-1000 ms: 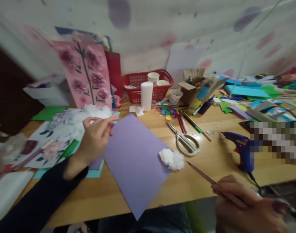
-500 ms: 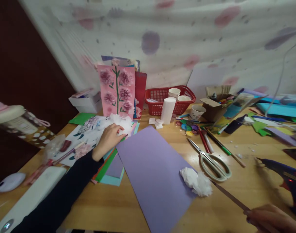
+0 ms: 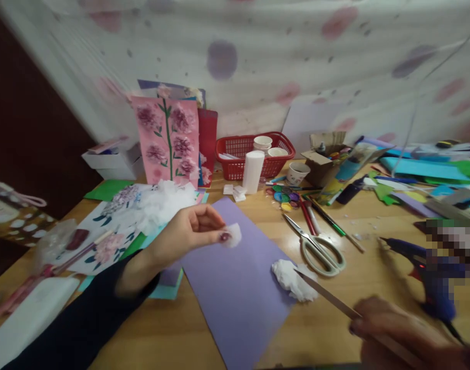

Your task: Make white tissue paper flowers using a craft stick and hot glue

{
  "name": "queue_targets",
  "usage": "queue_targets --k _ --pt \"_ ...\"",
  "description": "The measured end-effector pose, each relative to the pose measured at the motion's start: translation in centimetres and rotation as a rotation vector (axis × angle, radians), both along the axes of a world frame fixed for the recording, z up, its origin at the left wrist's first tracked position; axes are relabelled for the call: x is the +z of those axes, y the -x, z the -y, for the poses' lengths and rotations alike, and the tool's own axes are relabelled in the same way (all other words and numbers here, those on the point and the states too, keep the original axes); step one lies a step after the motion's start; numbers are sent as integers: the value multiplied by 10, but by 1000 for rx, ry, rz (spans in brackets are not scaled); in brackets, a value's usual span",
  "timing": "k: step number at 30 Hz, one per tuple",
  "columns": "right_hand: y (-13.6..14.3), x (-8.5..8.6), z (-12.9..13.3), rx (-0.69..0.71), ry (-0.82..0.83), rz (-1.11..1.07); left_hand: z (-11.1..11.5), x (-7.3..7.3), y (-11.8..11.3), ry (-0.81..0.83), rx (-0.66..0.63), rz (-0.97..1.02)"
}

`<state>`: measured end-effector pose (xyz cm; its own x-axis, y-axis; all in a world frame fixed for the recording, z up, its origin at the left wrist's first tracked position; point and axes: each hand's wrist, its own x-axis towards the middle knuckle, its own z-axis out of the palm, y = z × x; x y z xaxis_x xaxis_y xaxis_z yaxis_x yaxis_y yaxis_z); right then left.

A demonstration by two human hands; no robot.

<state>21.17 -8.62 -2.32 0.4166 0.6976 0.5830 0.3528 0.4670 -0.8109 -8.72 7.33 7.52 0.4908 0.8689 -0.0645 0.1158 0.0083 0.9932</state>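
Observation:
My left hand [image 3: 192, 228] pinches a small piece of white tissue paper [image 3: 233, 235] over the purple sheet of paper [image 3: 235, 277]. Behind that hand, a fluffy heap of white tissue pieces [image 3: 167, 198] rests on drawings and coloured sheets. At the lower right, my right hand [image 3: 396, 334], somewhat blurred, grips a thin stick [image 3: 331, 298]. The stick's tip reaches to a crumpled white tissue paper flower [image 3: 290, 277] lying across the purple sheet's right edge; whether it touches cannot be made out.
Beige-handled scissors [image 3: 315, 249] lie right of the purple sheet. A blue glue gun [image 3: 423, 267] stands farther right. Paint pots [image 3: 284, 198], a red basket [image 3: 235, 167], a paper cup [image 3: 297, 173] and a pink flower picture [image 3: 167, 141] line the back.
My left hand has left the tissue heap and come right, over the purple sheet, with a tissue piece. My right hand has brought the stick's tip left onto or over the white flower.

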Motion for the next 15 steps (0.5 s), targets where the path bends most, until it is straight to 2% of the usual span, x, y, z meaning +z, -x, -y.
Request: queue_targets --k 3,5,8,15 --pt "37 25 -7 16 24 -13 14 4 -28 139 -246 82" --pt "53 38 -10 75 -9 -102 19 -1 -42 158 -319 68" --pt "61 46 -10 157 -15 -126 23 -11 -53 153 -343 35" --pt "63 43 -8 177 -25 -205 29 -26 -53 147 -380 19"
